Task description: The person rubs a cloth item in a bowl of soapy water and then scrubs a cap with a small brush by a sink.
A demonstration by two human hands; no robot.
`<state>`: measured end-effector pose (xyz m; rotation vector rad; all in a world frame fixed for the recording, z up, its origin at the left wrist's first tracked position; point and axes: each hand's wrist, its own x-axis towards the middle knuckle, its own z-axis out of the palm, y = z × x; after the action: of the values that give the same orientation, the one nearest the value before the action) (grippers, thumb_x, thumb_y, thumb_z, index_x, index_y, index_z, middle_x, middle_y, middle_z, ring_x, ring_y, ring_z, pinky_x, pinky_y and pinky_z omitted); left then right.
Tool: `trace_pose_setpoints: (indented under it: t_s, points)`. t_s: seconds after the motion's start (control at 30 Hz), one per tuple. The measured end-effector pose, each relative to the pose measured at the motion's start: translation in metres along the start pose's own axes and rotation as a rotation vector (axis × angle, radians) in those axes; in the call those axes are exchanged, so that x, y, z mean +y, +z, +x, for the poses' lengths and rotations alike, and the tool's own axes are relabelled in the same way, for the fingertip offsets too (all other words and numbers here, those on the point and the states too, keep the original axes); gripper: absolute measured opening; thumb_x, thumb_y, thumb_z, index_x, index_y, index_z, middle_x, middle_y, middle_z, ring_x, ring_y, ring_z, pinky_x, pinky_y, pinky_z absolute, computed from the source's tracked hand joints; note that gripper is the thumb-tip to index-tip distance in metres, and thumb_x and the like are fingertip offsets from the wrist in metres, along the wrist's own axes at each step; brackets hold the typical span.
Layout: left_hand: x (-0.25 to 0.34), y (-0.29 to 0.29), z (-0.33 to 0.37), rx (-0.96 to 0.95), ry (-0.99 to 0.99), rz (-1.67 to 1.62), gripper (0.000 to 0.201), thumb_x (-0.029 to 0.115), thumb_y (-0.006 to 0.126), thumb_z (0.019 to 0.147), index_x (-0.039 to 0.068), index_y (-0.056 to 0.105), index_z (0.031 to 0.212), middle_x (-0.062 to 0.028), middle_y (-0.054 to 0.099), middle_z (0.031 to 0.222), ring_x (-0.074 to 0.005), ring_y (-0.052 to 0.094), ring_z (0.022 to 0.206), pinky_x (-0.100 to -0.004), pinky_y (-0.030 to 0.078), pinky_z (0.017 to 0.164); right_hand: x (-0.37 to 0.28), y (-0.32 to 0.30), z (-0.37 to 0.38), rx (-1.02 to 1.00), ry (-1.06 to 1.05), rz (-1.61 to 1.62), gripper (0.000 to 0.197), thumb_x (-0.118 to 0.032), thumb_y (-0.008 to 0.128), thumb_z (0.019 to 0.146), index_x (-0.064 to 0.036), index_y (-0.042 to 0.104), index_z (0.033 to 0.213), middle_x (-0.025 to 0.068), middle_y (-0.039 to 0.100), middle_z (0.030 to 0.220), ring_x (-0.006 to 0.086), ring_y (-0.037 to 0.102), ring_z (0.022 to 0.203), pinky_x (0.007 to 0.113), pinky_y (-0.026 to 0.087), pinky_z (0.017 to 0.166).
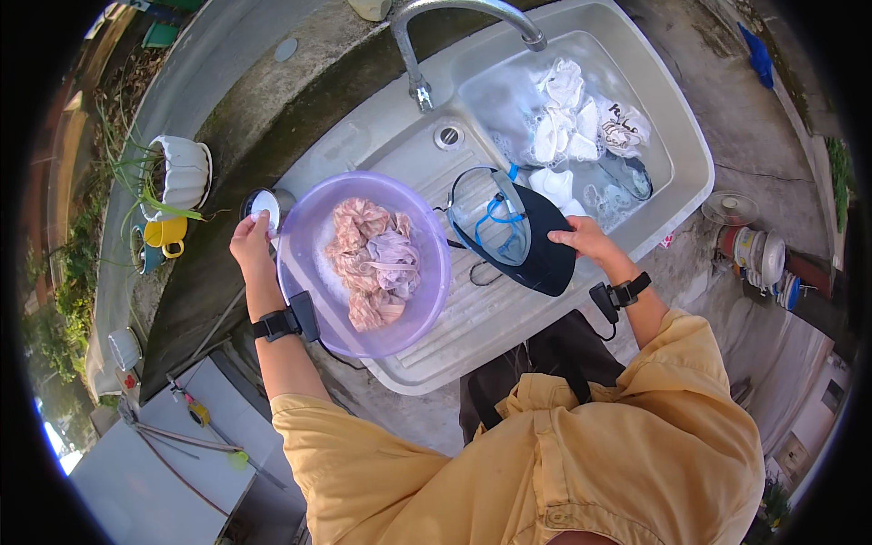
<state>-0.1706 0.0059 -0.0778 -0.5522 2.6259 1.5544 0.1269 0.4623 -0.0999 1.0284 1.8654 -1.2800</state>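
My right hand [584, 238] grips the brim of a dark cap [545, 234], thumb on top. The cap lies tilted over the ribbed drainboard with its grey inside showing, and a blue cord [498, 218] lies in it. My left hand [252, 238] has its fingers pinched together at the rim of a small round dark-rimmed cup [283, 202] with something white in it. Whether those fingers grip the cup or something white in it, I cannot tell. Between my hands a purple basin [427, 300] holds pink and pale lilac crumpled cloth [368, 263], with white grains or suds beside it.
The sink basin [672, 163] at the right holds soapy water, white cloth items [563, 118] and a dark piece [629, 174]. A curved metal faucet [404, 45] arches over its far side. Planters [186, 173] and a yellow mug [165, 236] stand left; stacked buckets [758, 254] stand right.
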Motion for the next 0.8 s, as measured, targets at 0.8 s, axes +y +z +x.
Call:
trace_pose_setpoints:
  t_s: [0.8]
  points:
    - [-0.021,0.239,-0.327,-0.184,0.316,0.460,0.013,0.004,0.052,0.077,-0.003,0.048,0.088,-0.0212,0.050,0.092,-0.0350,0.049,0.091,-0.0433,0.040,0.075,0.024,0.044,-0.014,0.187,-0.618,0.144,0.033,-0.024,0.048,0.089,0.0022,0.049,0.109,0.0209,0.059,0.079,0.0302,0.058,0.072,0.033,0.044,0.067]
